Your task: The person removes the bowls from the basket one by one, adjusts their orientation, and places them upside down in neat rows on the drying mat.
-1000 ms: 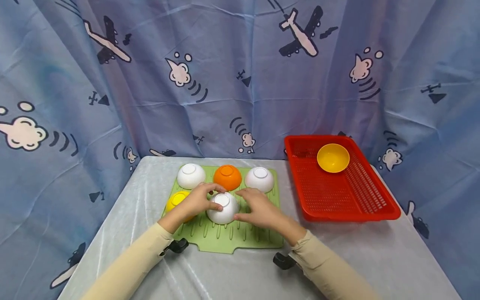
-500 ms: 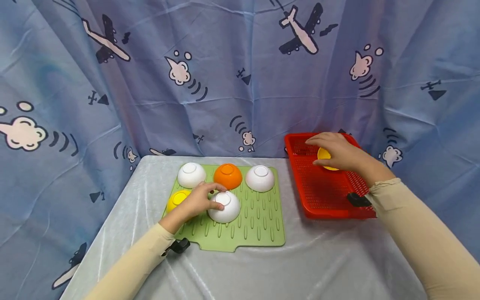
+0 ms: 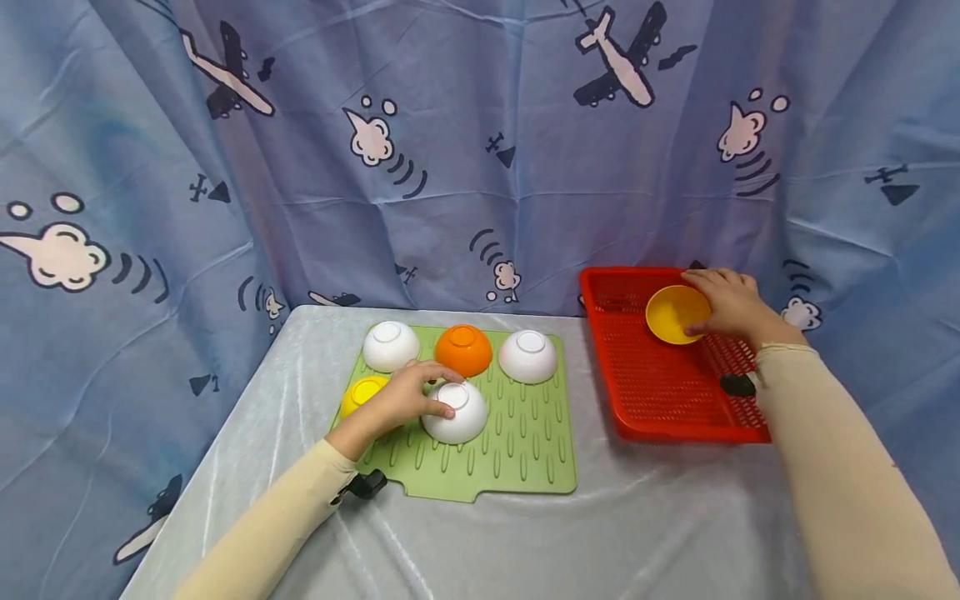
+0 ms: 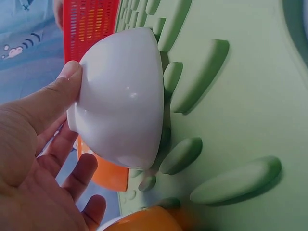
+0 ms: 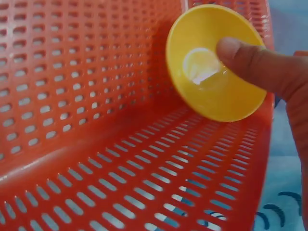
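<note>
In the head view my left hand [image 3: 407, 396] holds an upside-down white bowl [image 3: 467, 421] on the green drying mat [image 3: 525, 458]. In the left wrist view its thumb presses the white bowl [image 4: 120, 96] near the foot ring, and the lower fingers are spread apart from it. At the right, my right hand [image 3: 738, 308] grips the rim of a yellow bowl [image 3: 670, 315] in the red basket [image 3: 637, 430]. The right wrist view shows the thumb inside this yellow bowl [image 5: 192, 94], its mouth facing the camera; the other fingers are hidden.
Upside down along the mat's back row are a white bowl [image 3: 390, 346], an orange bowl [image 3: 463, 352] and another white bowl [image 3: 528, 358]. Another yellow bowl [image 3: 363, 393] sits front left, partly behind the left hand. A patterned blue curtain [image 3: 450, 167] hangs behind the grey-covered table [image 3: 517, 550].
My right hand has left the front white bowl, moved right over the red basket and taken hold of the yellow bowl's rim. The left hand stays on the white bowl.
</note>
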Demonstrator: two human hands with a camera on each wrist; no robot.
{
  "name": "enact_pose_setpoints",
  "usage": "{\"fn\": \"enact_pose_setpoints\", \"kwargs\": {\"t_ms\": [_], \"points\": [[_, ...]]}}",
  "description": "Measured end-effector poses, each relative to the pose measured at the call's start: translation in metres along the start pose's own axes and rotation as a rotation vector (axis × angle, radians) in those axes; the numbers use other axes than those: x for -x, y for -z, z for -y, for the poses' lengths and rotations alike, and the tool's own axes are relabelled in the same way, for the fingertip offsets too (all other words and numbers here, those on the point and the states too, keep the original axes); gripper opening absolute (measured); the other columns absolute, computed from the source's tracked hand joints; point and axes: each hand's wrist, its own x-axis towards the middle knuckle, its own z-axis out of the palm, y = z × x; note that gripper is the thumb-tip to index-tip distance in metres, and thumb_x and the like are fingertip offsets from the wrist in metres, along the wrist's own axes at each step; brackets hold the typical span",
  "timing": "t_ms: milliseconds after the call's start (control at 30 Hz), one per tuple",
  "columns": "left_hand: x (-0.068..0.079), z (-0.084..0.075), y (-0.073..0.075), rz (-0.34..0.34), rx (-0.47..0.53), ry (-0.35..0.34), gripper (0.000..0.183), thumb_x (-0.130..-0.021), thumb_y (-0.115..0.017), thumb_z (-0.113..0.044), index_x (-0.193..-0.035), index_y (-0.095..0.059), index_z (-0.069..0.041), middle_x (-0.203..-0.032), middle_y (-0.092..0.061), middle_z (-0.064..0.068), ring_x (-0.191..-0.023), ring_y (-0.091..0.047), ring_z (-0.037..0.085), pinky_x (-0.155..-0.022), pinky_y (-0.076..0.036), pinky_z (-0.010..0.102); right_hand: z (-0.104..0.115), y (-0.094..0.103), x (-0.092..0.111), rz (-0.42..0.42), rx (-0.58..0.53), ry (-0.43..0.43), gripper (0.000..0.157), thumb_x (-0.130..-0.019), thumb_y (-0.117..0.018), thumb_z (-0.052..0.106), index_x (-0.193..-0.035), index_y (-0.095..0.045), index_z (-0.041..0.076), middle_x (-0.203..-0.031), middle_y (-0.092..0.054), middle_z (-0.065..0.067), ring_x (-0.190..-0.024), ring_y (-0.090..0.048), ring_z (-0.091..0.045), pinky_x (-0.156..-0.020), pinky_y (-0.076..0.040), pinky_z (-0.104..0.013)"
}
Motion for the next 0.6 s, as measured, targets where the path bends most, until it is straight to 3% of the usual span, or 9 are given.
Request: {"fn": "enact_pose_setpoints", "kwargs": {"t_ms": [333, 600], "points": [[-0.003, 0.000, 0.001, 0.018, -0.020, -0.014, 0.051, -0.074, -0.092, -0.029, -0.122, -0.074, -0.032, -0.137, -0.064, -0.010, -0.127, -0.046, 0.023, -0.111, -0.034, 0.051, -0.009, -0.017, -0.003, 0.061, 0.068, 0.007, 0.111, -0.065, -0.096, 0.032, -0.154, -0.037, 0.000, -0.153, -0.040, -0.027, -0.138, -0.025, -0.053, -0.109, -0.013, -0.071], [0.000, 0.001, 0.002, 0.006, -0.055, -0.031, 0.051, -0.075, -0.091, -0.031, -0.123, -0.074, -0.031, -0.138, -0.064, -0.007, -0.131, -0.046, 0.026, -0.115, -0.027, 0.055, -0.011, -0.034, -0.008, 0.044, 0.135, 0.016, 0.116, -0.063, -0.097, 0.034, -0.153, -0.034, -0.004, -0.149, -0.037, -0.029, -0.139, -0.025, -0.052, -0.111, -0.007, -0.074]]}}
